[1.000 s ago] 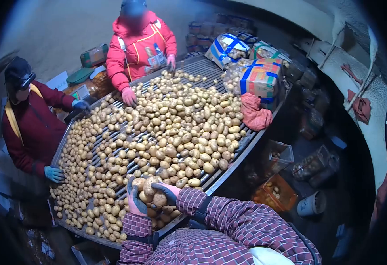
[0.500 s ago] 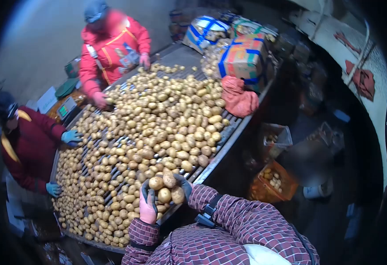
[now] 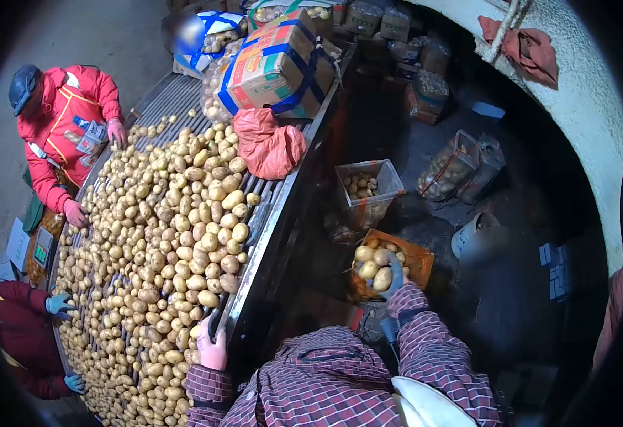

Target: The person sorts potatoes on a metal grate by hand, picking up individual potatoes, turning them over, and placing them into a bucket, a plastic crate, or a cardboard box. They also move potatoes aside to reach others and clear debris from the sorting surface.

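Observation:
My right hand (image 3: 395,276), in a grey-palmed glove, reaches over an orange crate (image 3: 419,262) on the floor side. Its fingers curl around large potatoes (image 3: 382,279) at the crate's opening; which of these rest in the hand and which in the crate is partly hidden. My left hand (image 3: 212,347), in a pink glove with dark fingertips, is at the near edge of the slatted sorting table (image 3: 272,206). Its thumb and fingers are apart, with nothing held, beside the spread of potatoes (image 3: 162,270).
A pink sack (image 3: 267,142) and a taped carton (image 3: 276,67) sit on the table's far end. Across the table, a person in a red jacket (image 3: 69,135) and one in maroon (image 3: 23,334) touch potatoes. A clear-sided crate (image 3: 370,181) and white bucket (image 3: 471,235) stand right.
My view has swung right. My hands, together around several potatoes before, have separated: the right moved with potatoes to the orange crate, while the left stayed by the table edge, emptied.

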`<state>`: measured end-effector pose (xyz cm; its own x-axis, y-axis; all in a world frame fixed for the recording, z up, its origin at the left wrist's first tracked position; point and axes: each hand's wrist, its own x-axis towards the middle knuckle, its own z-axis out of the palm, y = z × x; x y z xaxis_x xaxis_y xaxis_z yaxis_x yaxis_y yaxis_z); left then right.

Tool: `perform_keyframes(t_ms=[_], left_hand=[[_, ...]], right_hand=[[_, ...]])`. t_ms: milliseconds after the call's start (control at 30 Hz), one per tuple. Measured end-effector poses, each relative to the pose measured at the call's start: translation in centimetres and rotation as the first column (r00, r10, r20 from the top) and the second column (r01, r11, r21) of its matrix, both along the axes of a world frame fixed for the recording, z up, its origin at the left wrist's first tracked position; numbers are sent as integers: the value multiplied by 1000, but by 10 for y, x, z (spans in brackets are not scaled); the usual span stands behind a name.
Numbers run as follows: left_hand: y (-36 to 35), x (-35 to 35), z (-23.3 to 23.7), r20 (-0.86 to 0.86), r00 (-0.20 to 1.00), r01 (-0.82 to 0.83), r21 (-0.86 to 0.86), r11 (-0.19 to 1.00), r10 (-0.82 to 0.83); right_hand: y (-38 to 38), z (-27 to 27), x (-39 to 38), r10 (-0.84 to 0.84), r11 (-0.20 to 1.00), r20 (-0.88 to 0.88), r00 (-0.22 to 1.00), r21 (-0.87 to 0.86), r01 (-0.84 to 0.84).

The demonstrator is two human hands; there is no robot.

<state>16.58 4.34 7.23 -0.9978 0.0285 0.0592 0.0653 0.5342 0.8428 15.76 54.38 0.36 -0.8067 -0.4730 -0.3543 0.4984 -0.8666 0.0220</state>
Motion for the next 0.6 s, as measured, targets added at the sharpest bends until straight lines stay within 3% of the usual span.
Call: perform_keyframes(t_ms=[33, 67, 100, 133, 167, 200, 233, 267, 300, 333, 367, 400, 433, 467, 500, 533, 600], left_hand=[[1, -2, 5, -55, 998, -1, -170, 985, -9], [-1, -1, 0, -184, 982, -13, -342, 940, -53], [-4, 0, -7, -197, 980, -57, -433, 900, -33], [-9, 2, -15, -207, 978, -110, -525, 844, -2], [-18, 8, -26, -174, 982, -158, -578, 801, 68], [-32, 18, -47, -93, 983, -183, -620, 763, 160], [-33, 21, -34, -88, 982, -183, -680, 710, 168], [-33, 25, -22, -70, 983, -165, -732, 661, 168], [-38, 30, -25, -65, 976, -189, -732, 655, 208], [-44, 35, -24, -80, 972, -211, -716, 666, 222], [-49, 40, -21, -72, 951, -255, -737, 625, 302], [-54, 46, -18, -66, 923, -293, -759, 582, 379], [-64, 56, -22, -57, 882, -341, -762, 550, 467], [-84, 69, -45, -101, 890, -361, -752, 552, 444], [-87, 77, -36, -83, 862, -389, -742, 546, 501], [-90, 86, -27, -63, 831, -415, -733, 540, 553], [-119, 116, -58, -78, 788, -505, -649, 569, 611]], right_hand=[[23, -19, 10, -79, 988, 85, 993, 142, 67], [29, -13, 11, -136, 906, 113, 984, 416, 77], [55, -38, 4, -99, 733, 71, 993, 680, 24], [92, -81, -4, 120, 187, 33, 992, 981, -55], [113, -111, -18, 243, -360, 176, 954, 929, -80], [121, -133, -39, 185, -488, 229, 956, 866, -113], [105, -120, -72, 63, 34, 123, 990, 992, -125], [87, -103, -107, -148, 509, 163, 976, 858, -66], [56, -86, -140, -149, 473, 53, 987, 881, 24], [-4, -36, -164, -78, 329, -67, 995, 940, 89], [-62, 12, -180, 85, 207, -187, 979, 964, 166], [-113, 39, -195, 243, 180, -329, 913, 940, 291], [-165, 60, -204, 369, 125, -334, 867, 943, 310], [-207, 58, -216, 617, -12, -403, 676, 854, 520], [-255, 64, -217, 726, 40, -412, 551, 825, 564], [-301, 80, -211, 845, 23, -292, 447, 857, 515], [-377, 73, -203, 993, -27, -74, 88, 596, 802]])
